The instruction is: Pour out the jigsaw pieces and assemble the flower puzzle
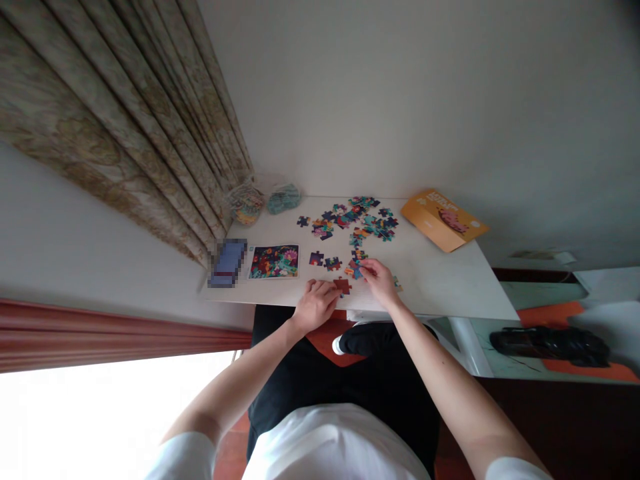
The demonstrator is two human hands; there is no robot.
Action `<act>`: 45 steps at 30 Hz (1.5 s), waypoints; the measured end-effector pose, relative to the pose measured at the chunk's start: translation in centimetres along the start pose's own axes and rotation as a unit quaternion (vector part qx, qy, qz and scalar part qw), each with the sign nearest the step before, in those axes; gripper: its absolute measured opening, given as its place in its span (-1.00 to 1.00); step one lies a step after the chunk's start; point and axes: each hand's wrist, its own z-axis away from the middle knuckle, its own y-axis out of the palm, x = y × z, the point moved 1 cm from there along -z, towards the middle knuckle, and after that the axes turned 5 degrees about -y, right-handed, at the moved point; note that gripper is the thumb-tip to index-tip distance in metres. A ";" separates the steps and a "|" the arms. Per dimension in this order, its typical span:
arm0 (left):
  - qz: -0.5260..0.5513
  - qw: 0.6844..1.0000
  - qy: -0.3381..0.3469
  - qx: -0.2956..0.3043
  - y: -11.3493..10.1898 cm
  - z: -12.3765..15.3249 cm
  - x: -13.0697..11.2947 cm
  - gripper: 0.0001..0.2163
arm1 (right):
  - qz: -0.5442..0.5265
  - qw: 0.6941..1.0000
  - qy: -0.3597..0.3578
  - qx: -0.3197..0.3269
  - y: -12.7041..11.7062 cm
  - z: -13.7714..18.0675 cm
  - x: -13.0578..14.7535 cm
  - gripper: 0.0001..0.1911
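Fingers point(331, 287) on jigsaw pieces point(370, 223) beside picture card point(274, 261)

Left hand point(315, 305), fingers spread, presses a dark red piece point(342, 287) right of the picture card; right hand point(381, 283), fingertips point(363, 265) drawn narrowly together, touches a blue piece point(354, 269) farther right, any grip impossible to tell.

Multicolor jigsaw pcs point(363, 223), loose, scattered
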 end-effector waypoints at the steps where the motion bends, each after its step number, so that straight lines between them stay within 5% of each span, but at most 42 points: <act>1: -0.001 1.000 0.001 0.000 0.0 0.0 0.0 -0.74 | 0.000 1.000 0.001 0.000 0.0 0.0 0.0 -0.56; 17: -0.034 0.997 0.053 0.040 0.2 0.3 0.1 -0.55 | -0.003 0.999 0.030 0.021 -0.1 -0.3 -0.2 -0.55; 30: -0.032 0.997 0.063 0.037 0.6 0.5 0.2 -0.54 | 0.035 0.993 -0.009 0.109 1.2 -2.4 1.0 -0.84; 45: -0.038 0.996 0.067 0.034 0.4 0.4 0.2 -0.53 | 0.202 0.962 -0.055 0.173 2.2 -3.5 1.2 -0.67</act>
